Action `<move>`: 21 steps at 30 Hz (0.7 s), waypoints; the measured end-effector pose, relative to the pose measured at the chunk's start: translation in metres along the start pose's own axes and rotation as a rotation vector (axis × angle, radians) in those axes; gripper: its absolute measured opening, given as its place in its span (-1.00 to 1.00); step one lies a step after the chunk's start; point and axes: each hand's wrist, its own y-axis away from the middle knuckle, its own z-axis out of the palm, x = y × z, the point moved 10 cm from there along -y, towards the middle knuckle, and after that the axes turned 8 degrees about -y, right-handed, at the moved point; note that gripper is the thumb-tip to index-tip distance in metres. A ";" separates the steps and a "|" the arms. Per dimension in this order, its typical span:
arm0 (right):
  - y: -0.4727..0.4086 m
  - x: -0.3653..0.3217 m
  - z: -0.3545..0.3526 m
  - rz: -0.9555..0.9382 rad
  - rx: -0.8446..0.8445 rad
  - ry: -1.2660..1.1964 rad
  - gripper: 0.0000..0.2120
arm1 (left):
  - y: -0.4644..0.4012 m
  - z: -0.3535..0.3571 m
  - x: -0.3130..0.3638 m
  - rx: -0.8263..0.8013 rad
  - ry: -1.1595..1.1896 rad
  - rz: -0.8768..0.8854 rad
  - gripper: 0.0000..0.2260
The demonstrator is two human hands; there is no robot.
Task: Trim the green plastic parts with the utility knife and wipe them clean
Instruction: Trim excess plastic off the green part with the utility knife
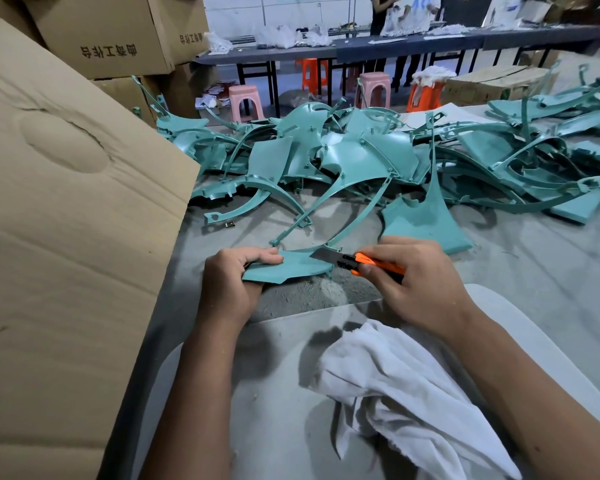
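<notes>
Left hand point(227, 282) pinching green part point(286, 268) at centre frame, fingers point(260, 256) clamped on its edge to steady it above worktop point(534, 271), right hand point(413, 282) gripping knife point(357, 262), blade on the rim for trimming, cloth point(406, 393) kept below for wiping.

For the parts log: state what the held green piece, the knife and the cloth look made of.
Green piece: moulded plastic, matt, thin curved shell. Knife: orange plastic handle, grey blade, likely steel. Cloth: white woven fabric, probably cotton, creased, frayed.
</notes>
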 end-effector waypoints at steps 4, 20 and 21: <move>-0.001 0.004 0.000 0.043 0.037 0.022 -0.88 | 0.000 0.000 0.004 0.009 -0.015 0.025 -0.77; 0.001 0.011 -0.013 0.114 0.156 0.129 -0.87 | 0.000 0.001 0.001 0.019 -0.035 0.030 -0.76; 0.001 0.010 -0.010 0.113 0.134 0.152 -0.87 | 0.000 0.001 0.001 0.024 -0.039 0.022 -0.76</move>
